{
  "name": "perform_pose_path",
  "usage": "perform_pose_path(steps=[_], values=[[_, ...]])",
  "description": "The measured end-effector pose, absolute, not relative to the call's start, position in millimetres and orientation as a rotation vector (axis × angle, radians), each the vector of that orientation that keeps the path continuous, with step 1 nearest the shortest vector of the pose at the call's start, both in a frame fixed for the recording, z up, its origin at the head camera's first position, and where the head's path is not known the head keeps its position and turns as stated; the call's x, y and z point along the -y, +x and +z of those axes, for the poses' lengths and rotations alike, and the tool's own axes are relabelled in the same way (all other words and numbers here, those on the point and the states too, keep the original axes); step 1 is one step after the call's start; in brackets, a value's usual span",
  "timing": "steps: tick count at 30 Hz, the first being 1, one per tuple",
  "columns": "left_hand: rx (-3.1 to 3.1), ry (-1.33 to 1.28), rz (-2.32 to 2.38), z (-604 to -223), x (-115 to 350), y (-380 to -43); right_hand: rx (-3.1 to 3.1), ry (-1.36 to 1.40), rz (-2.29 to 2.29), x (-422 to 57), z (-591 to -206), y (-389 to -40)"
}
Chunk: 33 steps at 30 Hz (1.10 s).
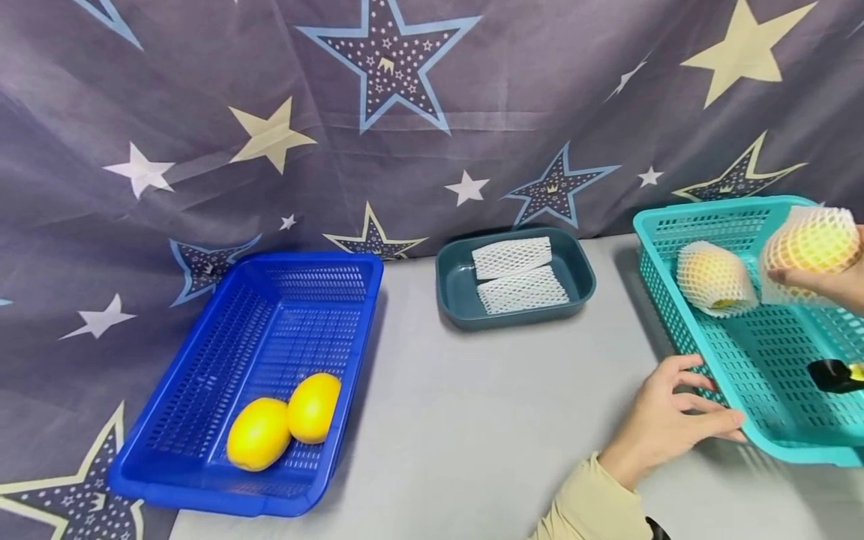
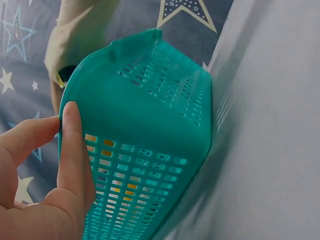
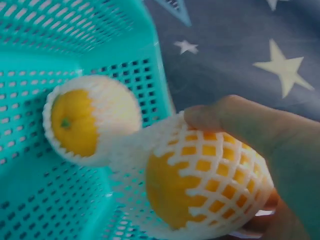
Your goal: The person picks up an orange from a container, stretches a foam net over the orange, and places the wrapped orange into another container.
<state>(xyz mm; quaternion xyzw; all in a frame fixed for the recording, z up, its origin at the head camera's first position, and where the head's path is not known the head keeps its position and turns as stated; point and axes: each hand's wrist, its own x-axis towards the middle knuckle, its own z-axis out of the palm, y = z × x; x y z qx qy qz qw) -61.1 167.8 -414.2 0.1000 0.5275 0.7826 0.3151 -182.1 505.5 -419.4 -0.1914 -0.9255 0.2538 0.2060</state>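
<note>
At the right of the head view my right hand point(image 1: 833, 283) holds a yellow-orange fruit in a white foam net point(image 1: 806, 244) over the teal basket point(image 1: 675, 322). The right wrist view shows the net stretched open, with bare peel point(image 3: 167, 192) at one end and mesh under my thumb. A second netted fruit point(image 1: 715, 277) lies in that basket, its stem end point(image 3: 72, 122) uncovered. My left hand point(image 1: 675, 420) grips the basket's near left rim, thumb at the edge and fingers against the outer wall; the left wrist view shows a finger point(image 2: 72, 150) along the perforated side.
A blue basket point(image 1: 202, 375) on the left holds two bare yellow fruits point(image 1: 259, 435). At the back middle, a dark green tray point(image 1: 459, 292) carries two flat foam nets point(image 1: 513, 257). A star-patterned curtain point(image 1: 418, 180) hangs behind the grey table point(image 1: 472, 420).
</note>
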Motion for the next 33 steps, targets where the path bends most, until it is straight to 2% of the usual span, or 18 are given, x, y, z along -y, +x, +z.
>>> perform_pose_path(steps=[5,11,16,24,33], values=[[-1.433,0.276,2.02,-413.7,-169.8,-59.1,2.586,-0.482,0.782,-543.0,-464.4,-197.0],[-1.42,0.264,2.009,-409.7,-171.9,-55.8,2.627,-0.511,0.718,-539.8,-474.7,-190.3],[-1.42,0.262,2.004,-406.5,-172.8,-54.8,2.579,-0.479,0.737,-521.2,-462.9,-179.5],[-1.381,0.261,2.042,-406.8,-171.1,-57.7,2.707,-0.478,0.756,-465.1,-412.0,-159.4],[-1.46,0.281,2.001,-406.3,-169.2,-62.1,2.714,-0.388,0.785,-441.1,-394.9,-155.6]])
